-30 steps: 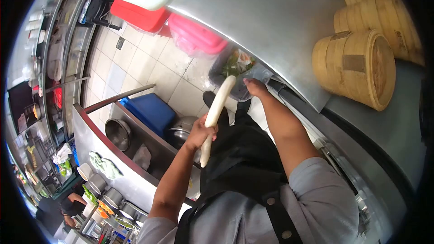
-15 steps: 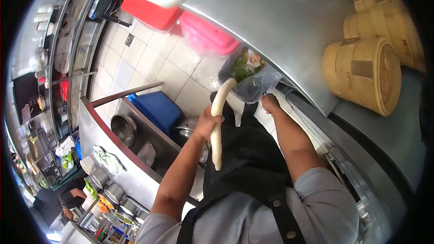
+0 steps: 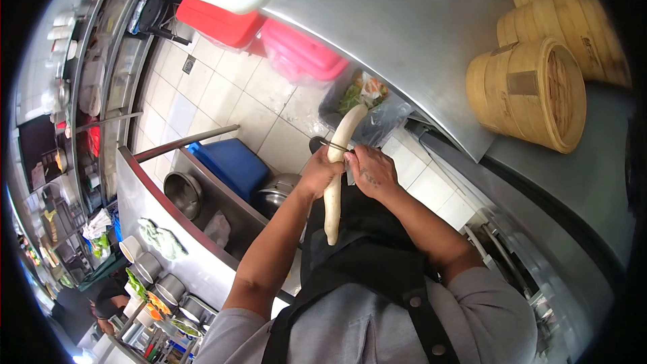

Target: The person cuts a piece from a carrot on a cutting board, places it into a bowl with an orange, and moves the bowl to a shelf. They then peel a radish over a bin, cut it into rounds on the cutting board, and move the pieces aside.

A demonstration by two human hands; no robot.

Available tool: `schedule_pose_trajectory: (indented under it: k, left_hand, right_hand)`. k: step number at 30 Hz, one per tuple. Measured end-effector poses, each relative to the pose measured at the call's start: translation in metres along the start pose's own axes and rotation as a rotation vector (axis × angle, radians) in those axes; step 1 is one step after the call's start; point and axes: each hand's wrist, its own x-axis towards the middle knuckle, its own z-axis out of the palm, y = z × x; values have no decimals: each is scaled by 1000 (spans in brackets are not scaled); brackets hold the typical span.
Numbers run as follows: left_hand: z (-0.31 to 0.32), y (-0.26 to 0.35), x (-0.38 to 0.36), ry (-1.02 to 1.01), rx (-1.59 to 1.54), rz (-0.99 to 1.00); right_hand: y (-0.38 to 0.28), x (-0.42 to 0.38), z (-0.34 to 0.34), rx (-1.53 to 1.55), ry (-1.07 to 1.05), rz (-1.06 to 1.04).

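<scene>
A long, pale white radish [image 3: 332, 209] is upright in front of my apron, its top end leaning toward the waste bin. My left hand [image 3: 319, 174] is wrapped round its middle. My right hand [image 3: 373, 170] is closed on a thin metal peeler [image 3: 336, 145], which lies across the radish just above my left fingers. Most of the peeler's handle is hidden in my fist. Beyond the radish stands the bin [image 3: 381, 125], lined with a clear bag and holding green and orange scraps.
A steel counter [image 3: 404, 23] with bamboo steamers [image 3: 515, 94] runs along the right. Pink [image 3: 303, 50] and red [image 3: 219, 21] tubs stand by it. At left are a blue container [image 3: 232, 165], a metal bowl [image 3: 182, 195] and shelves. Another person [image 3: 108, 300] is at the lower left.
My right hand has come up and inward from beside the bin, bringing the peeler across the radish. The radish now tilts more to the right, still in my left hand.
</scene>
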Motion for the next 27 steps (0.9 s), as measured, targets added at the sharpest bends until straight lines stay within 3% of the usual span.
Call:
schedule_pose_trajectory:
  k: [4, 10, 14, 17, 22, 27]
  left_hand:
    - [-2, 3, -9, -58, -51, 19]
    - [-8, -10, -22, -36, 18, 5]
    - [-15, -5, -29, 8, 32, -49]
    - [-21, -10, -23, 11, 60, -40]
    - [-18, -11, -27, 5, 82, 13]
    - [-21, -17, -39, -59, 7, 12]
  right_hand:
    - [11, 17, 6, 4, -23, 49]
    - [109, 77, 36, -209, -226, 466]
    - [135, 78, 40, -210, -174, 508]
    - [88, 67, 12, -8, -188, 380]
    - [24, 35, -6, 40, -269, 249]
    - [106, 81, 34, -90, -246, 400]
